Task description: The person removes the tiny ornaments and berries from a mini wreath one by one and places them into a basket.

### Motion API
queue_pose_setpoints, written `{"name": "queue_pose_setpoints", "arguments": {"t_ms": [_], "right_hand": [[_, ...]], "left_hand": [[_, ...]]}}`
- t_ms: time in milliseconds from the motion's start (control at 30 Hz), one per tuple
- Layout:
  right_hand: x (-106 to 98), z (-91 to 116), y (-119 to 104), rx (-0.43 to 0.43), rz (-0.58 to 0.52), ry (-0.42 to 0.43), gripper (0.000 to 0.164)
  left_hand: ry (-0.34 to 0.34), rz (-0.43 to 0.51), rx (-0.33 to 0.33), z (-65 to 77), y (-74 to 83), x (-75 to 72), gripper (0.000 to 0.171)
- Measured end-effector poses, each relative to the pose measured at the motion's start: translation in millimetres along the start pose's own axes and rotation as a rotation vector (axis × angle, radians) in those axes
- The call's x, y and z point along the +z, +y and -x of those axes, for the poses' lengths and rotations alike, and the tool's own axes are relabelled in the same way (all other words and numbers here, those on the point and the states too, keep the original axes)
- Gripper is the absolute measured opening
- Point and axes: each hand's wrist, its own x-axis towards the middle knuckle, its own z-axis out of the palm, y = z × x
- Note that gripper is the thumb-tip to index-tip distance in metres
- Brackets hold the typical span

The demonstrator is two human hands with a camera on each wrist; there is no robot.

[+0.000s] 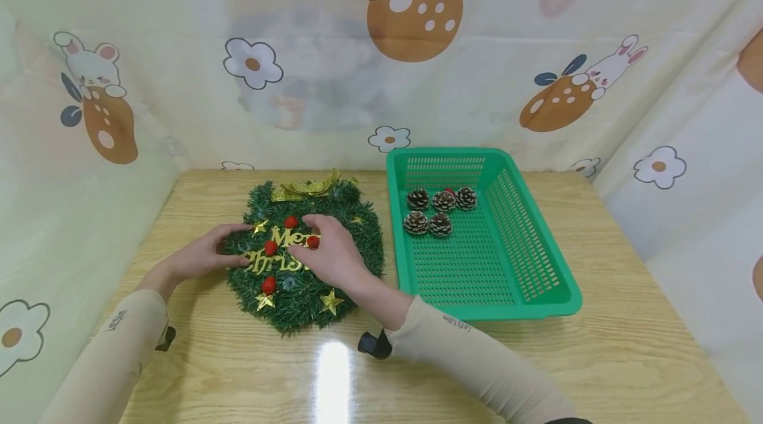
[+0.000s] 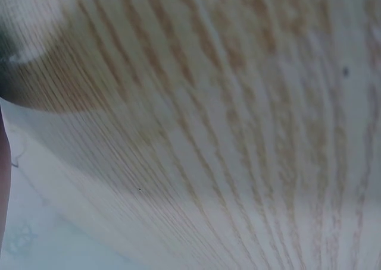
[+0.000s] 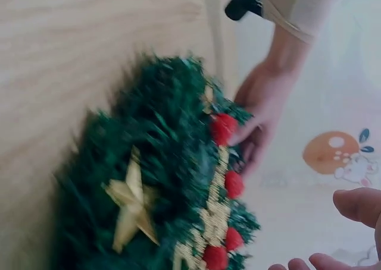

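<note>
A green Christmas wreath (image 1: 298, 311) lies on the table, bearing gold "Merry Christmas" lettering (image 1: 262, 264), gold stars (image 1: 331, 302), a gold ribbon bow (image 1: 306, 189) and red berry-like balls (image 1: 269, 285). My left hand (image 1: 199, 255) rests at the wreath's left edge, its thumb and forefinger spread apart on the foliage. Over the lettering hovers my right hand (image 1: 334, 253), thumb and fingers apart beside a red ball (image 1: 312, 242). In the right wrist view, nothing shows between my right thumb (image 3: 360, 204) and fingers. The left wrist view catches mostly blurred wood grain.
To the wreath's right stands a green plastic basket (image 1: 548, 245). Several pine cones (image 1: 440, 224) sit in its left part, with a bit of red (image 1: 450, 191) behind them. A patterned curtain (image 1: 322, 79) hangs behind the wooden table (image 1: 596, 344).
</note>
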Motion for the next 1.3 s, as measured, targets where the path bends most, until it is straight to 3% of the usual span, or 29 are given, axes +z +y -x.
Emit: {"name": "queue_pose_setpoints", "arguments": {"t_ms": [233, 433, 767, 1300], "right_hand": [[17.0, 0.4, 11.7, -0.043, 0.036, 0.050, 0.056], [29.0, -5.9, 26.2, -0.123, 0.130, 0.100, 0.052], [35.7, -12.2, 42.0, -0.196, 0.187, 0.185, 0.047], [39.7, -19.0, 54.9, -0.194, 0.281, 0.221, 0.042]], "left_hand": [[-0.001, 0.008, -0.010, -0.8, -0.1, 0.1, 0.076], [0.006, 0.012, -0.013, 0.2, 0.6, -0.3, 0.076], [0.002, 0.005, -0.008, 0.4, -2.0, 0.3, 0.077], [0.001, -0.001, -0.002, -0.2, -1.4, 0.5, 0.077]]}}
